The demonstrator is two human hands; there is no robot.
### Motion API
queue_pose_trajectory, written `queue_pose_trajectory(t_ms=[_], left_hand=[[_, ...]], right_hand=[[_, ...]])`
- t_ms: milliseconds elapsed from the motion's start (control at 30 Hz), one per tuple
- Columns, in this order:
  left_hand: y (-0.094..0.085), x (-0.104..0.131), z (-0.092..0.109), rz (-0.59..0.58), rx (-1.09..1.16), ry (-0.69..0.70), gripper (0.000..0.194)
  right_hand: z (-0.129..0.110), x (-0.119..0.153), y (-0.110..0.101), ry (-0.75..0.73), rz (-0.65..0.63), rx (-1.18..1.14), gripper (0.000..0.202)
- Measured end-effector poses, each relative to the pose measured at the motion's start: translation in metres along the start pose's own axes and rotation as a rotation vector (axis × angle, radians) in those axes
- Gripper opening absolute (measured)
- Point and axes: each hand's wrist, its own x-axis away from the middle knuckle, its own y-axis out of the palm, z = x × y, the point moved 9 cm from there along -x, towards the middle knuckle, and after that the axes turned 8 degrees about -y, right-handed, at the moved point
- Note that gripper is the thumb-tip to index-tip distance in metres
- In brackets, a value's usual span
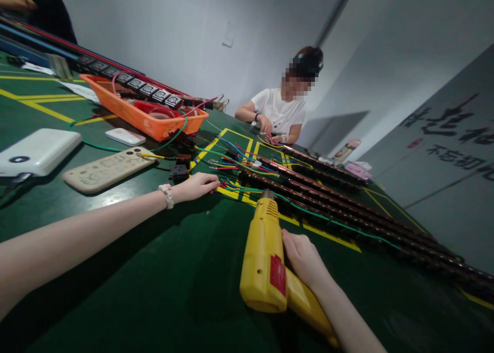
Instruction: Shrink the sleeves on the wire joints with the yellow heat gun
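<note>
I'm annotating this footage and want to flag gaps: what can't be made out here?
All in the head view:
- Right hand: most fingers, behind the yellow plastic heat gun.
- Left hand: what its fingertips touch among the thin coloured wires; too small.
- Long dark ridged strips: some ends, cut off by right edge.
- Dark-clothed person: head, cut off by top edge.

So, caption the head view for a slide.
Left hand pinches coloured wires, right hand grips a yellow heat gun over a green table.
</note>
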Motion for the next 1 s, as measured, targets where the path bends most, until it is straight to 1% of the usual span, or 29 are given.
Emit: queue_pose_trajectory(t_ms=[100,167,233,300,533,667,767,900,1000], left_hand=[[0.000,0.001,0.002,-0.003,-0.018,0.012,0.035],[0.000,0.001,0.002,-0.006,-0.026,0.015,0.035],[0.000,0.001,0.003,-0.007,-0.024,0.015,0.035],[0.000,0.002,0.004,-0.015,-0.019,0.012,0.035],[0.004,0.002,0.005,-0.036,-0.050,0.013,0.041],[0.005,0.002,0.006,-0.037,-0.030,0.026,0.041],[0.004,0.002,0.006,-0.030,-0.026,0.030,0.040],[0.004,0.001,0.005,-0.025,-0.038,0.030,0.039],[0.006,0.000,0.003,-0.046,-0.042,0.019,0.040]], right_hand=[[0.023,0.009,-0.007,0.052,0.036,-0.066,0.050],[0.034,0.013,-0.012,0.065,0.067,-0.090,0.049],[0.041,0.017,-0.013,0.085,0.075,-0.099,0.046],[0.042,0.018,-0.014,0.092,0.074,-0.086,0.044],[0.032,0.018,-0.016,0.066,0.084,-0.051,0.044],[0.033,0.017,-0.014,0.080,0.067,-0.061,0.049],[0.029,0.015,-0.014,0.048,0.074,-0.039,0.049],[0.013,0.009,-0.011,0.008,0.068,-0.016,0.048],[-0.010,0.002,-0.004,-0.046,0.039,-0.022,0.047]])
